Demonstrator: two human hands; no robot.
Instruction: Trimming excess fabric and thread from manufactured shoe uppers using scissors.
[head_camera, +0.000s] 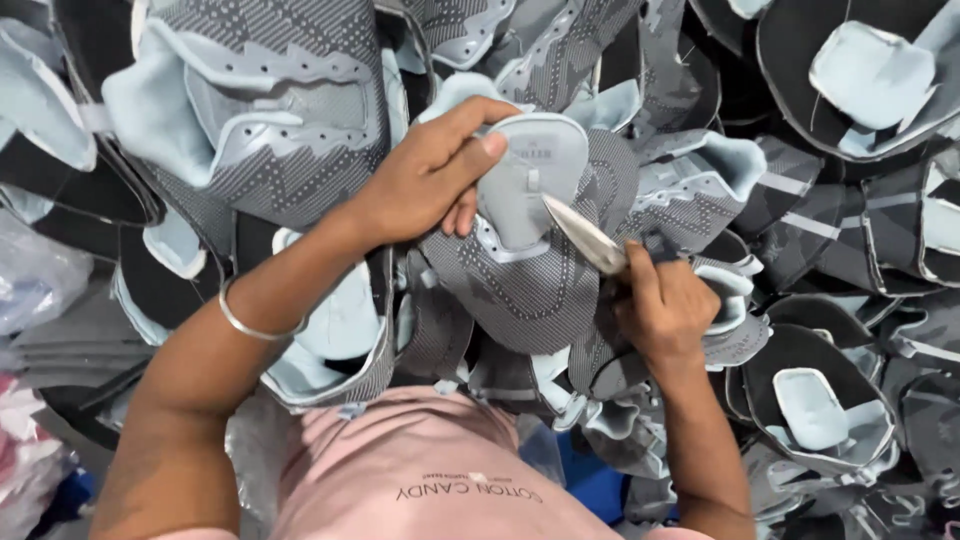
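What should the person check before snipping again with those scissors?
1. Left hand grips the pale blue tongue of the grey shoe upper: ok.
2. Right hand holds the scissors: ok.
3. Blade tip rests at the tongue's edge: ok.
4. Left fingers away from the blades: ok, thumb sits higher up.
5. Loose thread to cut: cannot tell.
6. Pile of uppers clear of the blades: not ok, crowded close.

A shoe upper (520, 250) is held at the middle of a pile of shoe uppers (850, 330). Its tongue (530, 180) is pinched from the left by the left hand (430, 175). Scissors (588, 240), gripped in the right hand (665, 310), are laid against the tongue's right edge.
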